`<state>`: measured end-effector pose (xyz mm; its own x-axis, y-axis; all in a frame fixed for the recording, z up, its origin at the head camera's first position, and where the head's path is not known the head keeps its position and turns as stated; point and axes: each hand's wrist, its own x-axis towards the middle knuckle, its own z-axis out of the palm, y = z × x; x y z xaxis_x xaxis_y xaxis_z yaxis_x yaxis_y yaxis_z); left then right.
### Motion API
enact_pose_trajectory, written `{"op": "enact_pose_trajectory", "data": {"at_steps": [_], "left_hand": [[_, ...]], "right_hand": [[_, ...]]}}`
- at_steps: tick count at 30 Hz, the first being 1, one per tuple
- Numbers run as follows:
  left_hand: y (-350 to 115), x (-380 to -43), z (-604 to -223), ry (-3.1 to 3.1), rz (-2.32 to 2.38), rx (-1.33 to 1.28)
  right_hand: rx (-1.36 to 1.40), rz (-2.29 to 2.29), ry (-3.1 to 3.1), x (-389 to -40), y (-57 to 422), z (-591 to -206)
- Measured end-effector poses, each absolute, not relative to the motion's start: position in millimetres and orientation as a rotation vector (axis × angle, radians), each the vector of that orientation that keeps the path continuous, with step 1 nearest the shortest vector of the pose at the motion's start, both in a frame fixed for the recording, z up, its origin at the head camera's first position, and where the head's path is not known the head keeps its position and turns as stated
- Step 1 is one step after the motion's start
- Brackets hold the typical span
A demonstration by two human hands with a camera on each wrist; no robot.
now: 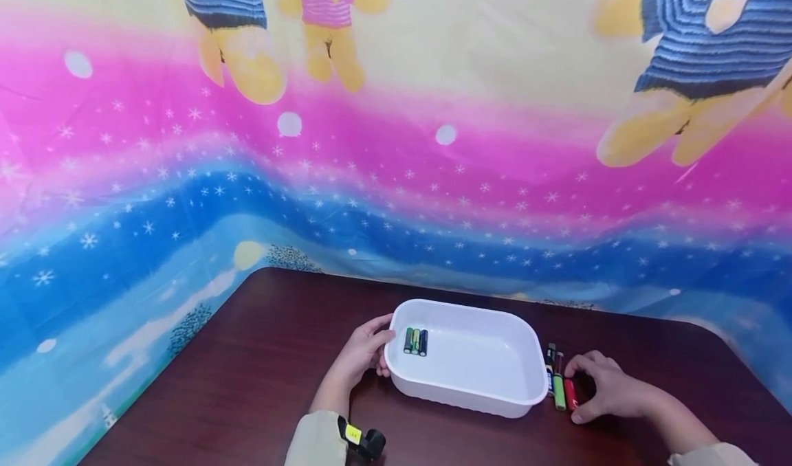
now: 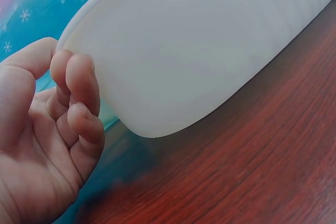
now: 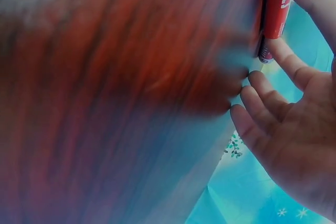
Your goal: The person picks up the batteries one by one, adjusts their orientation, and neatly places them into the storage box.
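Note:
A white plastic tub (image 1: 470, 401) stands on the table, its left end held by my left hand (image 1: 361, 349). In the left wrist view the fingers (image 2: 84, 80) of that hand curl against the tub's rim and outer wall. Inside the tub, near the left end, a small row of green and black batteries (image 1: 416, 341) lies side by side. To the right of the tub my right hand (image 1: 609, 387) pinches a red battery (image 1: 570, 394) end to end between thumb and index finger. The right wrist view shows the same red battery (image 3: 276, 11) between those fingertips.
Beside the red battery lie a green battery (image 1: 559, 392) and a black one (image 1: 549, 370), close against the tub's right side. The dark brown table (image 1: 247, 383) ends at a patterned cloth backdrop (image 1: 371, 198). A black strap device (image 1: 365, 440) is on my left wrist.

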<state>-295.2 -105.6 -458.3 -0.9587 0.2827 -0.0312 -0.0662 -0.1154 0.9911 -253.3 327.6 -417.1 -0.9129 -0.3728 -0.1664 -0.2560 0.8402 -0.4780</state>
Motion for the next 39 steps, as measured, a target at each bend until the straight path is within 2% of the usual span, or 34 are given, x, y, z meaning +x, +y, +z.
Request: {"op": "enact_pose_trajectory", "data": {"at_steps": [13, 19, 28, 32, 36, 39], "left_hand": [[-106.2, -294.7, -458.1, 1.918, 2.181, 0.237], [-106.1, -292.9, -460.4, 1.913, 2.174, 0.238], [-106.6, -292.3, -460.1, 1.905, 2.182, 0.248], [-106.3, -292.3, -459.4, 1.901, 2.182, 0.255], [-105.6, -292.5, -458.4, 1.902, 2.182, 0.264], [-104.8, -292.9, -457.9, 1.904, 2.181, 0.265]], "right_hand": [[-0.445, -0.649, 2.784, -253.7, 321.7, -412.2], [-0.440, -0.937, 2.778, -257.1, 328.2, -413.0], [-0.009, -1.523, 2.819, -262.0, 315.7, -402.7], [0.026, -1.654, 2.754, -265.7, 315.2, -403.3], [0.008, -1.844, 2.624, -284.1, 335.2, -425.1], [-0.009, -1.898, 2.583, -282.2, 331.3, -419.5]]}}
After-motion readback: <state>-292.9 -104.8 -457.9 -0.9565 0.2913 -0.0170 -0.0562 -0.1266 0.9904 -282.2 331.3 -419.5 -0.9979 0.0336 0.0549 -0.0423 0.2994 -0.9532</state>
